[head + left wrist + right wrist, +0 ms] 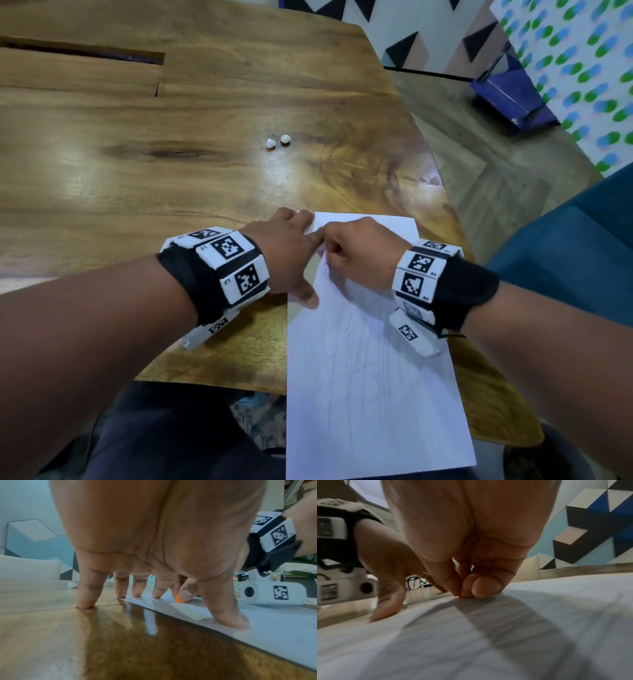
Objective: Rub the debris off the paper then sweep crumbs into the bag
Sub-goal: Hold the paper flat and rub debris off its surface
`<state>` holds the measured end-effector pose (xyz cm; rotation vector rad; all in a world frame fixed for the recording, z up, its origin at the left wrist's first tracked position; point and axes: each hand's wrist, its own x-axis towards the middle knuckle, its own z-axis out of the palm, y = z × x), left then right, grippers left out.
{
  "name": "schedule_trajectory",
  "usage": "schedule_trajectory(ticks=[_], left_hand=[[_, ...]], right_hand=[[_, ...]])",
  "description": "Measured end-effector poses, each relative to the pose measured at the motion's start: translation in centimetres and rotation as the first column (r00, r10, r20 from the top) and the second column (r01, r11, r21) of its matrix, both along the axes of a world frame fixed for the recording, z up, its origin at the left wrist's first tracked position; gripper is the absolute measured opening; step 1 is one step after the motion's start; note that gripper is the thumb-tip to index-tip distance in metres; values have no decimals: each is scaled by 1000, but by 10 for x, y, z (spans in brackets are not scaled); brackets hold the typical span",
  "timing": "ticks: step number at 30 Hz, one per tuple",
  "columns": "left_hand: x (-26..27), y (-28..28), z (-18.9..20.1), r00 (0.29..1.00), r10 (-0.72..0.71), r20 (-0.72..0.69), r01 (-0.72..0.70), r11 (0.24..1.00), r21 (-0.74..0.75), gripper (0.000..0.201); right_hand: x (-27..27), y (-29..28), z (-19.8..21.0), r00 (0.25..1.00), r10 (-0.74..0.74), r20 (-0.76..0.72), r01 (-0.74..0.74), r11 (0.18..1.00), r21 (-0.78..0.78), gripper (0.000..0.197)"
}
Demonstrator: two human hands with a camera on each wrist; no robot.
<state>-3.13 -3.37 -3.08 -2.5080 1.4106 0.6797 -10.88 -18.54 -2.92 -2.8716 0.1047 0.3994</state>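
Observation:
A white paper sheet [370, 377] with faint pencil scribbles lies on the wooden table [137, 164], and its near end hangs over the table edge. My left hand [303, 253] holds down the sheet's far left corner with straight, spread fingers [156, 592] and the thumb [228, 615]. My right hand [330, 248] is curled just right of it and pinches a small orange eraser [179, 599] against the paper [505, 635]. In the right wrist view only an orange tip [459, 597] of the eraser shows. No bag is in view.
Two small white crumpled bits [278, 141] lie on the table beyond the hands. The table's right edge runs close to the sheet. A teal chair [575, 260] stands to the right, and a blue object [513, 99] sits on the floor further back.

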Motion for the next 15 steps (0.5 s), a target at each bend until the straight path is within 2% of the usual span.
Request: schedule_trajectory(ticks=[3,7,9,13,15], left_hand=[[0,1,1,1000,-13,11,12,1000,13,119],[-1,1,2,1000,-1,9,1,1000,9,120],[-2,0,2,1000,-1,9,1,1000,5,121],[-2,0,2,1000,0,8,0,1000,3,119],[-2,0,1,1000,-4,16,4,1000,5,118]], right_hand=[[18,-27,2,992,-125,17,126,989,-75,10],[34,-59,9,963,-265,55,270,955,-122,19],[29,-55,9,967,-250,58,255,960,-120,17],[6,-18,1,996,-82,42,83,996,-22,10],[3,-15,-2,997,-69,34,69,998,2,9]])
